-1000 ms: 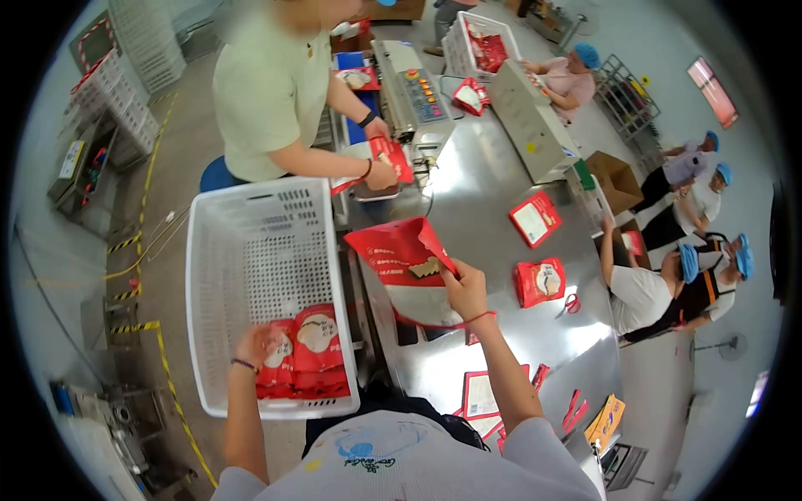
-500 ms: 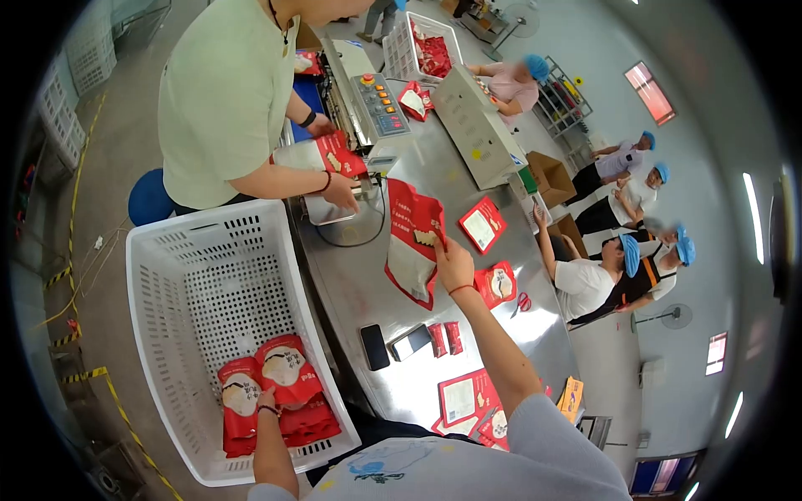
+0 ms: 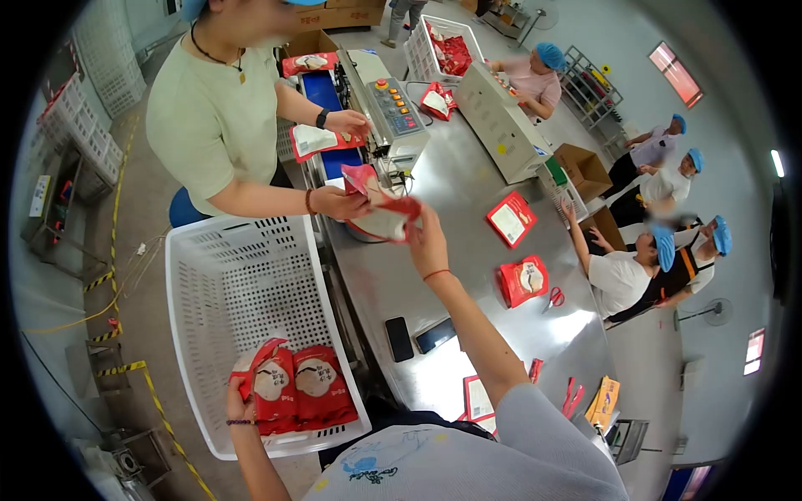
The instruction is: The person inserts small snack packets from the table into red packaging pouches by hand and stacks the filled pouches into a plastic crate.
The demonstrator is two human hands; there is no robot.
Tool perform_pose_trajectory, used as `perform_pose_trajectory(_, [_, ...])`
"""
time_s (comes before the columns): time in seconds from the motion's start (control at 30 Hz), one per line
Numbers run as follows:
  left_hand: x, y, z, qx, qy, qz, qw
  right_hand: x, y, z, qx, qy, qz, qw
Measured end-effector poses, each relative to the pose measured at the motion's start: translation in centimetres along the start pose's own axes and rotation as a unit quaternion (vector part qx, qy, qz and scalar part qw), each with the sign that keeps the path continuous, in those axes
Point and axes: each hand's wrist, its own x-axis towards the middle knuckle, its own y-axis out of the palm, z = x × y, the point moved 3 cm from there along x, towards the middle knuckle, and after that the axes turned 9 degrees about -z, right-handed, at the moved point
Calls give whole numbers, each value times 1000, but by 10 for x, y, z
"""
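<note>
My right hand (image 3: 428,242) is closed on one edge of a red and white pouch (image 3: 386,222) above the metal table. A co-worker's hand (image 3: 338,203) grips the pouch's other side. Down in the white plastic crate (image 3: 177,292), my left hand (image 3: 241,402) has its fingers round the left edge of a filled red pouch (image 3: 271,386). Beside that pouch lies another red pouch (image 3: 322,384). A further red and white pouch (image 3: 314,140) is at the blue belt of the sealing machine (image 3: 393,113), near the co-worker's other hand (image 3: 347,123).
On the metal table (image 3: 451,275) lie two phones, a flat red pouch (image 3: 511,220), a filled red pouch (image 3: 524,280) and red scissors (image 3: 555,297). A grey machine box (image 3: 501,125) stands across it. Co-workers sit and stand beyond. A crate of red pouches (image 3: 443,46) is at the back.
My right hand has carried its pouch up and left to the co-worker's hand, which now grips it. The co-worker's earlier pouch is at the belt. My left hand has shifted to a pouch's left edge.
</note>
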Motion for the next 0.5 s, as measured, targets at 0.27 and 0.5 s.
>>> perform_pose_trajectory(0.27, [-190, 89, -28, 80, 44, 78, 993, -155, 2, 105, 181, -137, 381, 896])
perform_pose_trajectory(0.5, [-211, 117, -25, 77, -75, 189, 976, -149, -67, 126, 282, 10, 374, 884])
